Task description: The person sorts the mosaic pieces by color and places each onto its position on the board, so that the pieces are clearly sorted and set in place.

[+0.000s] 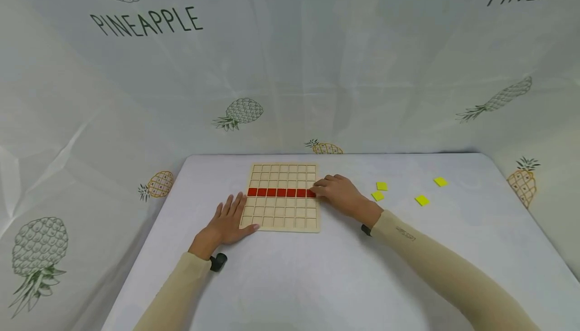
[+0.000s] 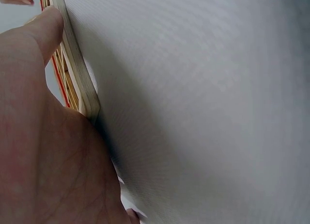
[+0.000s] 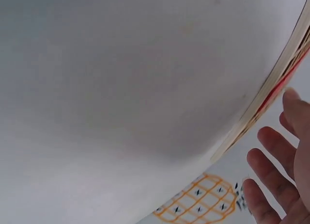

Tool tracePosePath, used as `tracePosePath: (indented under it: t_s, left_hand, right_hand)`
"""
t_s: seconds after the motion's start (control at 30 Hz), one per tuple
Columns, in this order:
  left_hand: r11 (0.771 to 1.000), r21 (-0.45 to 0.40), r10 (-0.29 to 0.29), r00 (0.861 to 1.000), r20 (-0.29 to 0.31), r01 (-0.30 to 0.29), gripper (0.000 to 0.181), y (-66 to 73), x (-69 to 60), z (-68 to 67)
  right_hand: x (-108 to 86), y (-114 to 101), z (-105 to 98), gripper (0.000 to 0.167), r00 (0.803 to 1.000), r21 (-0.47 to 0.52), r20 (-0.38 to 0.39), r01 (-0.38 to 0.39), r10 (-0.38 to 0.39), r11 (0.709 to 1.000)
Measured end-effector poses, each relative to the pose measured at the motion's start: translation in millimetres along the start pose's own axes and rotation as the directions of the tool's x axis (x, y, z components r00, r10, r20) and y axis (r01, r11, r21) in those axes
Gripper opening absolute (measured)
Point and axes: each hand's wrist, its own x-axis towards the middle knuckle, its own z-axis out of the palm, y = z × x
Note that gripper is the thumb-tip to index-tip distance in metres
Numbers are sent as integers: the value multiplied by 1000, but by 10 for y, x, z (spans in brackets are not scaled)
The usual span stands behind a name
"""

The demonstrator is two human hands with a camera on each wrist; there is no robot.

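A light wooden grid board (image 1: 281,215) lies on the table, with a row of red square tiles (image 1: 271,192) running across its middle. My left hand (image 1: 226,223) lies spread at the board's left side, its thumb over the front left corner. In the left wrist view that thumb (image 2: 48,32) presses on the board's edge (image 2: 77,69). My right hand (image 1: 340,193) is at the right end of the red row, fingertips at the last tile (image 1: 310,194). The right wrist view shows its fingers (image 3: 276,170) loosely bent, with the thumb and index finger close to the red row.
Several yellow square tiles (image 1: 422,200) lie scattered on the white table (image 1: 290,280), right of the board. A pale curtain (image 1: 385,69) printed with pineapples hangs behind the table and at its sides.
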Motion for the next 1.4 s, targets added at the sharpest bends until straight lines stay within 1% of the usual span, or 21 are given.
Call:
tracePosePath:
  t_s: [0.2,0.37,0.5,0.7,0.87,1.03,1.13,1.4]
  left_hand:
    - [1000,1,-4,1000,1,4,109,-63,30,38]
    - [1000,-7,-4,1000,13,4,110,-33,1,-13]
    - [1000,-15,-3,1000,6,3,109,-37,14,-22]
    - [1000,-2,-6,1000,1,6,108,-85,57,9]
    - [1000,2,-5,1000,5,5,109,-103,70,25]
    - [1000,-4,-3,1000,1,3,109,-107,67,33]
    - [1000,-5,-4,1000,-2,4,108,-105,62,38]
    - [1000,-7,1,1000,-3,-1,108,-79,60,52]
  right_hand:
    - [-169,117,-51,38,999,-9,-41,-5,4,1000]
    - [-360,231,-101,40,998,-15,-64,-15,14,1000]
    - [-525,335,-147,41,997,-19,-77,-29,28,999]
    - [-783,486,-185,43,995,-23,-86,-51,48,998]
    - [-993,587,-190,44,991,-15,-119,-56,54,998]
    - [-1139,654,-202,44,988,-5,-142,-64,63,998]
    - [-1199,689,-209,44,989,-3,-131,-67,66,998]
    - [-1310,721,-206,43,993,9,-53,-102,102,995]
